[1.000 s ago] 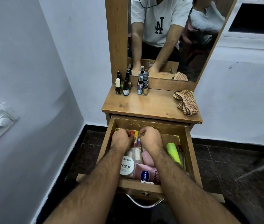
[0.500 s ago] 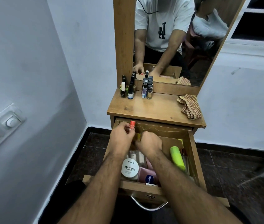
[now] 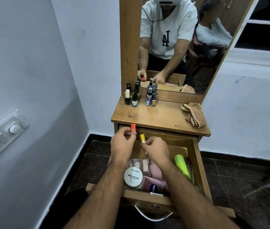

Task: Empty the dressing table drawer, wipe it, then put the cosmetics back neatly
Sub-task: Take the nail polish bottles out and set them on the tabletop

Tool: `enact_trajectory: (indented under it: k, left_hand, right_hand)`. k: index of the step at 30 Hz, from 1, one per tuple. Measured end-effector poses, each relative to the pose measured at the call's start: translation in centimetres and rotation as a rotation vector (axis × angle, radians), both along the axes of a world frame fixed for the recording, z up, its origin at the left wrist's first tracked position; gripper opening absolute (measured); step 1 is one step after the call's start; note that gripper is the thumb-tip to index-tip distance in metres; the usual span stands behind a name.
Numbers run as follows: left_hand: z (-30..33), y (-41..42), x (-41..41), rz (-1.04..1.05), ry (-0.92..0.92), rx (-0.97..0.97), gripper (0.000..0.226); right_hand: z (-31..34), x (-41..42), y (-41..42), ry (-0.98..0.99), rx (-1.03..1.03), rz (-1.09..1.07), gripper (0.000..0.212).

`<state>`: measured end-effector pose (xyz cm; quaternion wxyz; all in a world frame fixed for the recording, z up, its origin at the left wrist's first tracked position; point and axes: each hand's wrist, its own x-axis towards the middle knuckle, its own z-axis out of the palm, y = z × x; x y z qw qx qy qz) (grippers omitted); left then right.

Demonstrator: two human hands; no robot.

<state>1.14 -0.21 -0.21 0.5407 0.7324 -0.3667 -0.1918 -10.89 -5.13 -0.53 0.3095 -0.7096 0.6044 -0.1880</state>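
Observation:
The wooden drawer (image 3: 197,164) of the dressing table stands pulled open. My left hand (image 3: 122,147) pinches a small orange-capped bottle (image 3: 133,128) just above the drawer's back edge. Beside it my right hand (image 3: 155,150) pinches a small yellow bottle (image 3: 142,138). Inside the drawer lie a round white nail polish remover tub (image 3: 133,178), a pink Vaseline tube (image 3: 154,185), a clear pouch of small tubes (image 3: 140,165) and a neon green tube (image 3: 181,166).
Several small bottles (image 3: 140,97) stand at the back left of the tabletop (image 3: 157,116). A checked cloth (image 3: 194,114) lies at its right edge. A mirror (image 3: 180,43) rises behind. A white wall with a switch panel (image 3: 0,138) is on the left; the floor is dark tile.
Both hands have risen out of the drawer's back, the left lifting the orange-capped bottle and the right lifting the yellow one. The camera view has shifted slightly down and left.

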Motion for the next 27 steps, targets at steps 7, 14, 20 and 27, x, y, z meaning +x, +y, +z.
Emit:
enact_trajectory:
  k: [7,14,20,27]
  left_hand:
    - [1.4,-0.3,0.0,-0.008,0.043,-0.067,0.008]
    - [5.8,-3.1,1.3,-0.024,0.035,-0.009,0.016]
    - [7.5,-7.3,1.2,-0.115,-0.011,0.159,0.021]
    - [7.7,-11.4,-0.4,-0.203,-0.083,0.276,0.022]
  right_hand:
    - [2.9,-3.1,-0.8,-0.278,-0.052,-0.022,0.018]
    - [7.6,-3.5,-5.2,-0.256,-0.139,-0.022,0.021]
    - [8.9,-2.4,-8.8,-0.176,-0.028,-0.106,0.025]
    - [9.0,-1.6,-11.6,-0.041,0.014,-0.177,0.029]
